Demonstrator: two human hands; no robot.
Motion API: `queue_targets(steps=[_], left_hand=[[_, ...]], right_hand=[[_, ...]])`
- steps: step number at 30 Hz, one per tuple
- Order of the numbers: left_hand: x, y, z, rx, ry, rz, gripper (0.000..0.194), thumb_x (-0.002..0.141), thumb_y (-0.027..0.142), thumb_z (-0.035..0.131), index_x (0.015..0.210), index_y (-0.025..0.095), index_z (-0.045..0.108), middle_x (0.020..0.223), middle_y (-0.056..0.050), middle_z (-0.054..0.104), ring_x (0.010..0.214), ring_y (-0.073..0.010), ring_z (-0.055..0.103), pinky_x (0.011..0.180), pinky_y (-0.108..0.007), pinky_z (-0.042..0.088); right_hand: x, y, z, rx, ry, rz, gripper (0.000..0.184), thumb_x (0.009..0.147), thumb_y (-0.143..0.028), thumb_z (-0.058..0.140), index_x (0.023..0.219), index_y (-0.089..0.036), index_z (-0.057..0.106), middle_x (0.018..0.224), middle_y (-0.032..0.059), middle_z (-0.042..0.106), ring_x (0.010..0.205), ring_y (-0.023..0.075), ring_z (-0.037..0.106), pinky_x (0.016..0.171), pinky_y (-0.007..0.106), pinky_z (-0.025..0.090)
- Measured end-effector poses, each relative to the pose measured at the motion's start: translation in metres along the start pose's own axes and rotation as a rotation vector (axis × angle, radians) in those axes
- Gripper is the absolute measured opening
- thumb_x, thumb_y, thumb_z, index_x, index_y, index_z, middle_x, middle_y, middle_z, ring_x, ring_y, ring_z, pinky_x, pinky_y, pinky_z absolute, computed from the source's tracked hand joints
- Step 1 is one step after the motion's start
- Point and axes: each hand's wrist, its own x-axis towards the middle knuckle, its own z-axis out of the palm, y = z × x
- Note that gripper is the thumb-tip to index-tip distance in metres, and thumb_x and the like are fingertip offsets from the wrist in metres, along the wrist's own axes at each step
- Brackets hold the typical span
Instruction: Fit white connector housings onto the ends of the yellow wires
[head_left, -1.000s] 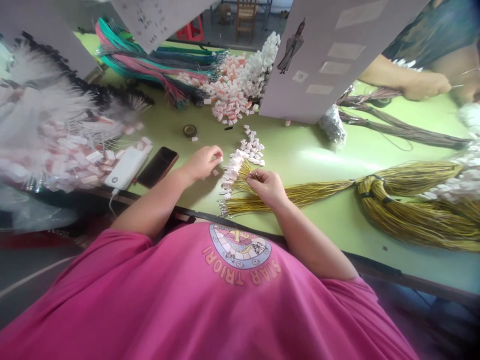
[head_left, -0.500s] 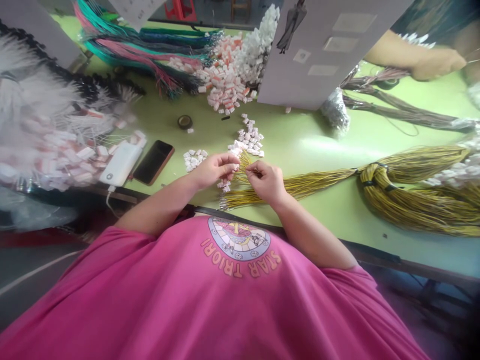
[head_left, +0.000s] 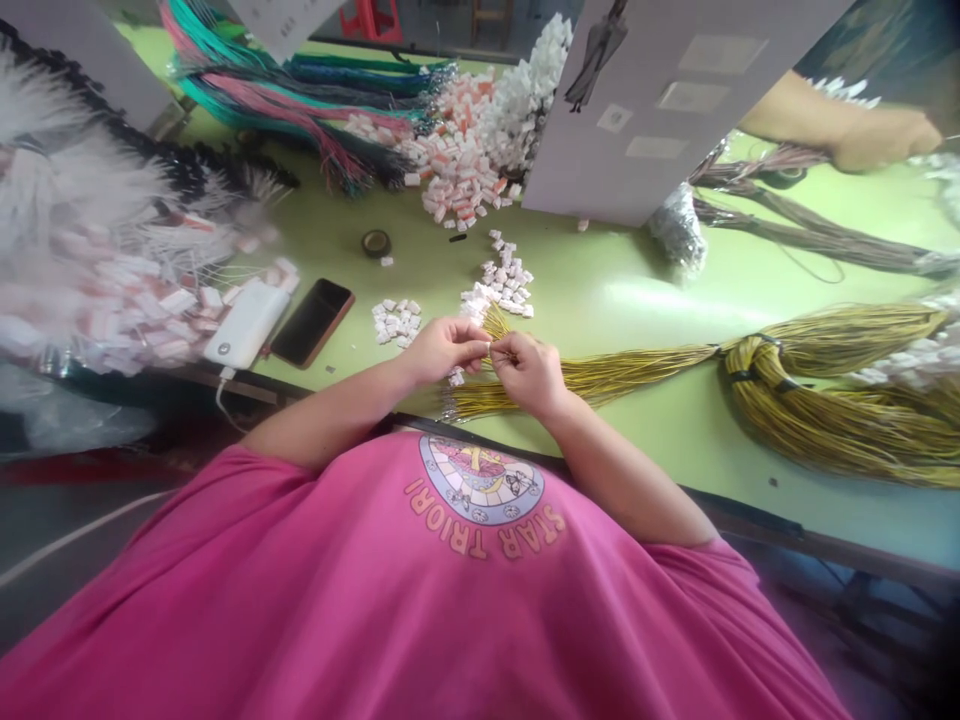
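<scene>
My left hand (head_left: pixel 448 350) pinches a small white connector housing (head_left: pixel 489 346), mostly covered by its fingertips. Against it, my right hand (head_left: pixel 529 372) is closed on the end of a yellow-and-black wire, which its fingers largely hide. The two hands meet fingertip to fingertip above a bundle of yellow-and-black wires (head_left: pixel 630 370), whose bare metal ends lie near the table's front edge. Just beyond my hands is a loose pile of white connector housings (head_left: pixel 510 280). A smaller group of white housings (head_left: pixel 397 321) lies to the left of them.
At left are a black phone (head_left: pixel 313 322), a white power bank (head_left: pixel 247 325) with a cable, and a tape roll (head_left: pixel 376 243). A white partition (head_left: pixel 637 150) stands at the back. Coiled yellow wires (head_left: pixel 757 385) lie right; a co-worker's hand (head_left: pixel 889 140) is beyond.
My left hand has moved right, and its fingers have closed with the connector housing against my right fingertips. My right hand has stayed about where it was.
</scene>
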Motion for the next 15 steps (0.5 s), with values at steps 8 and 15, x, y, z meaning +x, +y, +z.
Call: queue_targets(steps=[8,15], left_hand=[[0.014,0.014,-0.075,0.783,0.235,0.162,0.030,0.081,0.031,0.062,0.107,0.017,0.066,0.097,-0.008,0.067,0.075,-0.0146,0.060,0.072,-0.030,0.047],[0.044,-0.002,-0.125,1.289,0.191,0.122,0.020,0.075,0.028,0.061,0.086,0.017,0.073,0.096,-0.012,0.066,0.083,-0.0235,0.059,0.076,-0.037,0.045]], right_hand=[[0.018,0.005,-0.020,0.295,0.027,0.040,0.019,0.077,-0.032,0.057,0.074,-0.017,0.068,0.078,0.0044,0.065,0.077,0.0160,0.058,0.075,0.031,0.045],[0.019,0.003,-0.024,0.571,-0.148,0.336,0.031,0.068,-0.033,0.064,0.092,-0.013,0.067,0.064,0.0000,0.063,0.061,0.0125,0.055,0.066,0.030,0.045]])
